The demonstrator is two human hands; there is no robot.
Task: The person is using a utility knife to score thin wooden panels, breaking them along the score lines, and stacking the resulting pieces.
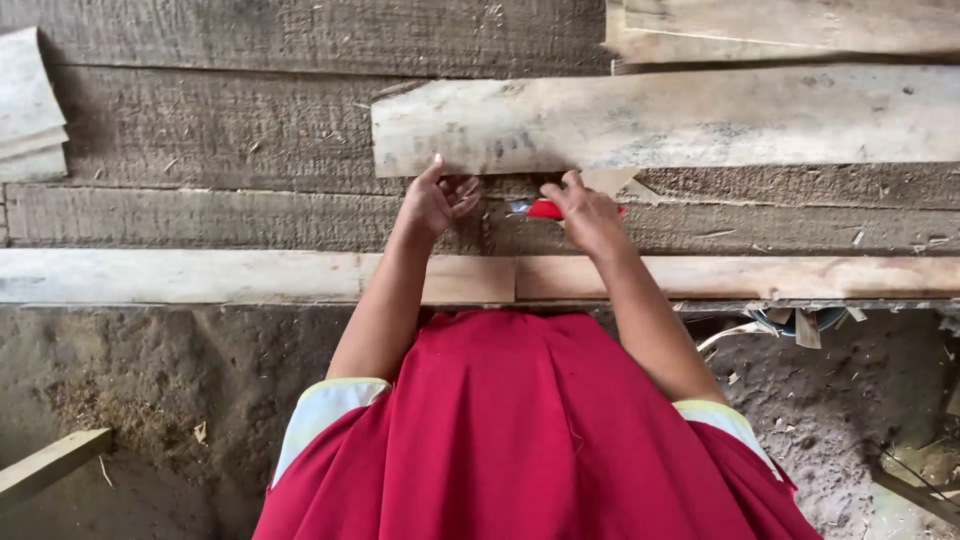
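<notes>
My left hand [432, 203] rests with fingers spread on the near edge of a pale, weathered wooden plank [670, 118] that lies across a rough grey workbench. My right hand [585, 212] is just to the right of it, fingers closed around a small red tool [545, 209] with a bit of blue and white showing at its left end. The tool lies low against the bench, right below the plank's near edge. Both forearms reach forward over my red garment.
A light wooden strip [250, 277] runs along the bench's front edge. More pale boards lie at the top right [780, 30] and far left [25, 105]. Below is a dirt floor with wood scraps [805, 325] and a wooden piece [50, 465] at lower left.
</notes>
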